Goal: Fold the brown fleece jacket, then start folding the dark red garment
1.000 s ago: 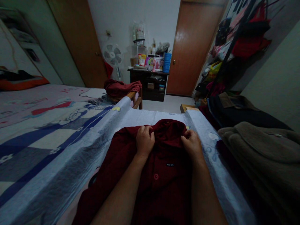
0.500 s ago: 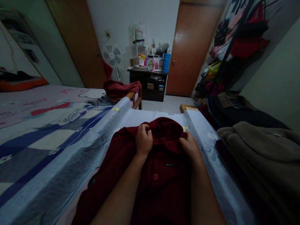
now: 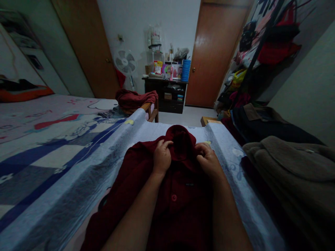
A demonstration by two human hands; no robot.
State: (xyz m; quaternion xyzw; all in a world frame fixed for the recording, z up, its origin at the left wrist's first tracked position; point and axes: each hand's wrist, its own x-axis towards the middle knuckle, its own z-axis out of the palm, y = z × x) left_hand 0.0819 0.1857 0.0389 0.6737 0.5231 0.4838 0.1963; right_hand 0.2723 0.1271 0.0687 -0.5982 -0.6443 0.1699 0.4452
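Note:
A dark red shirt (image 3: 180, 209) with a collar, a button and a small dark label on the chest lies spread before me on the bed, its collar end pointing away. My left hand (image 3: 162, 157) is closed on the left side of the collar, thumb and fingers pinching the cloth. On the other side my right hand (image 3: 206, 157) has its fingers curled over the right collar edge. Between the hands the collar (image 3: 180, 134) stands up in a rounded loop. Both forearms rest over the shirt front and hide parts of it.
Folded clothes, a grey-brown garment (image 3: 288, 164) and a dark one (image 3: 269, 122), lie stacked at the right. A patterned blanket (image 3: 52, 153) covers the left side. A reddish cloth (image 3: 136, 99) hangs on the wooden bed frame. A black cabinet (image 3: 167, 94) stands beyond.
The collar has drawn narrower and stands more upright. My right hand has shifted slightly left and up along its edge; my left hand has stayed nearly in place.

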